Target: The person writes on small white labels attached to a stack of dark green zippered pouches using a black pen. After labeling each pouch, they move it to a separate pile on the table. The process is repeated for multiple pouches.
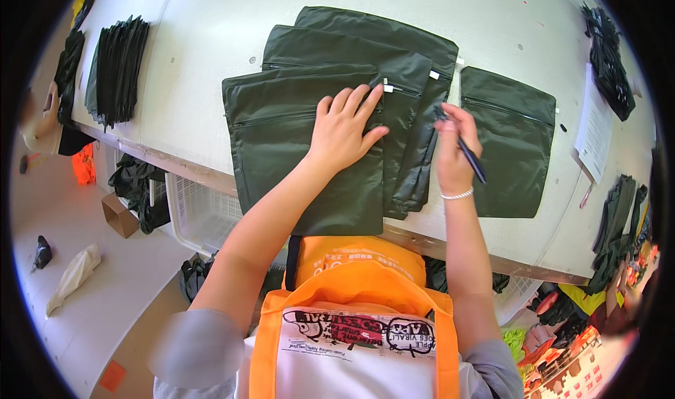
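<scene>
My left hand (343,130) lies spread, palm down, on the top dark green zippered pouch (309,188) of a fanned pile. Its fingertips rest near the zipper line, beside a small white tag (387,87) at the pouch's right edge. My right hand (458,146) is closed around a slim dark pen-shaped tool (472,161), just right of the pile. A small dark bit shows at its fingertips, too blurred to make out. Further pouches (373,25) fan out behind, some with white tags at their edges. A single zippered pouch (510,146) lies flat to the right.
A stack of folded dark pouches (118,72) stands on the table (204,40) at the far left. At the right lie a dark bundle (610,68) and a printed sheet (594,128). Below the table edge is a white plastic crate (204,209). An orange apron (365,293) hangs on me.
</scene>
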`<state>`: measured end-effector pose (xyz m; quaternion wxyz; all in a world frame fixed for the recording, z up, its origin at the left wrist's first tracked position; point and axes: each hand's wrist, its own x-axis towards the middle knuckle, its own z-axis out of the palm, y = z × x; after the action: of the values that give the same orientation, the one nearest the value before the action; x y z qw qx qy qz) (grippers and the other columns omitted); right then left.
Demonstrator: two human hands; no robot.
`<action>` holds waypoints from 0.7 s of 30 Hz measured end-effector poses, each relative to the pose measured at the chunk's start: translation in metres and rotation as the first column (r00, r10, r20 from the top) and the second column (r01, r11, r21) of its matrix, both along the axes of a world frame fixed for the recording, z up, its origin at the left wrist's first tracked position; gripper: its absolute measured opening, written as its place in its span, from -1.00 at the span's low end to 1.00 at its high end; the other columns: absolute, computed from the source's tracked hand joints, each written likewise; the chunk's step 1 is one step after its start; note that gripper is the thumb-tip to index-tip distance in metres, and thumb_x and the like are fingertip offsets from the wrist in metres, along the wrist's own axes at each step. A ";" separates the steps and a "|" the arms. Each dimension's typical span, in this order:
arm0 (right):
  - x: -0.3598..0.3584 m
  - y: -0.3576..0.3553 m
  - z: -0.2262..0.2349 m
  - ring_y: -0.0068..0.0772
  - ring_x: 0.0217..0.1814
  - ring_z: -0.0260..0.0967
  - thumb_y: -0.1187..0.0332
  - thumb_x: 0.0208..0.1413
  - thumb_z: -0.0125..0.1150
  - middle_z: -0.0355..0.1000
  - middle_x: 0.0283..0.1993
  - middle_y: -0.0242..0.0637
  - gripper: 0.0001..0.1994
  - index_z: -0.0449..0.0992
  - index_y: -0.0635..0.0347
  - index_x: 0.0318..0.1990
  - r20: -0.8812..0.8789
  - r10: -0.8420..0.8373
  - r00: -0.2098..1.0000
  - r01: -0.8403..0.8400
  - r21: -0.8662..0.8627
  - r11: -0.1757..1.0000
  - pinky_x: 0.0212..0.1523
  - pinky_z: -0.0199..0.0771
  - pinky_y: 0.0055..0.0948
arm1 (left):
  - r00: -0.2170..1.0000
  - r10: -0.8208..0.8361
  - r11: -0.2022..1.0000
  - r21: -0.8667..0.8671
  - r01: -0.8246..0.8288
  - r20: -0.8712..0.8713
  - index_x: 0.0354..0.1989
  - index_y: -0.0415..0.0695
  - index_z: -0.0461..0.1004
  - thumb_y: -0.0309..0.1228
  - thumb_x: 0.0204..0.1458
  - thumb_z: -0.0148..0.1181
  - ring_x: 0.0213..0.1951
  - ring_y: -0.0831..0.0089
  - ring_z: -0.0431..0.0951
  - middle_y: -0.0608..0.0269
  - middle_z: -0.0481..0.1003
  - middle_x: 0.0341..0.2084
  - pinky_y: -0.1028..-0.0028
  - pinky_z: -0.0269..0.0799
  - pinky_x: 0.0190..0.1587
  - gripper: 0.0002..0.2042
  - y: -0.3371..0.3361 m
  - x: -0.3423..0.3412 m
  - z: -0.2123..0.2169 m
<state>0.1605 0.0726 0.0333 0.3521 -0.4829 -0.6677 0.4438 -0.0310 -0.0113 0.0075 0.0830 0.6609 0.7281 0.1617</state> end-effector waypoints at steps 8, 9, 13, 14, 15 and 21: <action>-0.059 0.005 -0.039 -0.67 -0.45 0.40 0.47 0.05 0.27 0.49 -0.47 -0.37 -0.90 0.51 0.26 -0.28 -0.134 -0.023 0.991 0.020 -0.019 1.000 -0.40 0.40 -0.62 | 0.999 0.041 0.990 0.138 -0.043 0.024 0.12 0.18 0.45 -0.14 0.05 0.19 0.05 0.28 0.32 0.33 0.36 0.04 0.21 0.16 0.03 -0.58 0.011 -0.004 -0.019; -0.062 0.008 -0.042 -0.66 -0.50 0.39 0.47 0.03 0.28 0.47 -0.52 -0.37 -0.91 0.50 0.25 -0.32 -0.102 -0.023 0.994 0.026 0.022 0.999 -0.43 0.39 -0.62 | 0.999 0.044 0.990 0.136 -0.046 0.021 0.11 0.17 0.46 -0.14 0.04 0.19 0.05 0.28 0.33 0.34 0.36 0.03 0.21 0.16 0.03 -0.59 0.011 -0.003 -0.020; -0.065 0.011 -0.054 -0.62 -0.61 0.34 0.46 -0.04 0.30 0.42 -0.62 -0.36 -0.90 0.48 0.22 -0.43 0.019 -0.049 0.999 0.046 0.137 0.990 -0.51 0.36 -0.60 | 0.999 0.041 0.988 0.146 -0.043 0.015 0.09 0.15 0.47 -0.16 0.04 0.20 0.04 0.29 0.33 0.37 0.36 0.02 0.21 0.15 0.03 -0.60 0.011 -0.003 -0.021; -0.065 0.010 -0.055 -0.63 -0.62 0.33 0.47 -0.06 0.30 0.40 -0.65 -0.37 -0.90 0.47 0.21 -0.46 0.013 -0.066 0.998 0.063 0.144 0.988 -0.53 0.35 -0.60 | 0.999 0.039 0.987 0.155 -0.040 0.015 0.08 0.15 0.47 -0.16 0.04 0.20 0.03 0.29 0.33 0.37 0.37 0.01 0.22 0.15 0.02 -0.61 0.011 -0.003 -0.022; -0.067 0.011 -0.056 -0.63 -0.62 0.33 0.47 -0.06 0.30 0.40 -0.64 -0.37 -0.90 0.47 0.21 -0.46 -0.002 -0.057 0.998 0.057 0.148 0.987 -0.53 0.35 -0.60 | 0.999 0.035 0.986 0.164 -0.037 0.016 0.08 0.14 0.48 -0.17 0.03 0.20 0.03 0.29 0.33 0.37 0.37 0.01 0.22 0.15 0.02 -0.61 0.011 -0.003 -0.023; -0.069 0.010 -0.055 -0.58 -0.62 0.34 0.48 -0.06 0.29 0.41 -0.61 -0.34 -0.90 0.46 0.22 -0.47 -0.023 -0.033 0.999 0.037 0.177 0.984 -0.53 0.37 -0.59 | 0.999 0.047 0.984 0.171 -0.047 0.001 0.04 0.14 0.50 -0.18 0.02 0.21 0.02 0.30 0.33 0.36 0.38 0.00 0.24 0.16 0.01 -0.63 0.012 -0.003 -0.023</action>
<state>0.0915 0.0823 -0.0215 0.4080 -0.4569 -0.6924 0.3813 -0.0342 0.0004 -0.0155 0.0212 0.6485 0.7271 0.2244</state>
